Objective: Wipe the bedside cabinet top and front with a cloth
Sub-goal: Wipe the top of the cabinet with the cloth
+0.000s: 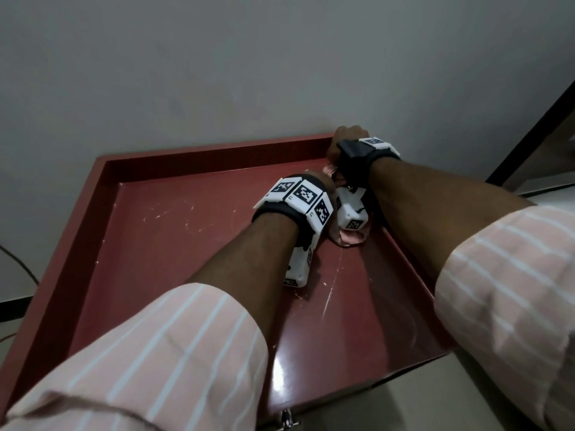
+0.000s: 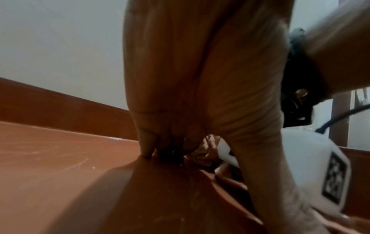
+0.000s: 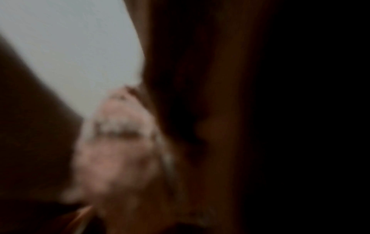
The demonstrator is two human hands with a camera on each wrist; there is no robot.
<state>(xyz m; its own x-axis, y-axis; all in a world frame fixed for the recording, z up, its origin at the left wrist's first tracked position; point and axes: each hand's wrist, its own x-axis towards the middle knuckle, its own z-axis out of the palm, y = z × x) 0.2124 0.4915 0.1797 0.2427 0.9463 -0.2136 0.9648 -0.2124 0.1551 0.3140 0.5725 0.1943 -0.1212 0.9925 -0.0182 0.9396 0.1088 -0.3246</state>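
Observation:
The bedside cabinet top (image 1: 186, 244) is glossy red with a raised rim (image 1: 217, 154) and pale scuff marks. A crumpled pink cloth (image 1: 351, 237) lies in its far right corner, partly under both wrists. My right hand (image 1: 342, 144) is a fist at the back right corner, and it grips the cloth's upper end (image 1: 330, 171). In the blurred right wrist view the cloth (image 3: 116, 150) bunches beside the dark palm. My left hand (image 2: 166, 148) points down, fingertips (image 2: 147, 152) pressing on the top just left of the cloth (image 2: 206, 150). In the head view its fingers are hidden behind the wrist band.
A grey wall (image 1: 280, 57) stands right behind the cabinet. A thin cable (image 1: 18, 262) runs over the floor at the left. A metal latch (image 1: 287, 418) sits at the front edge. A dark door frame (image 1: 529, 135) rises at the right.

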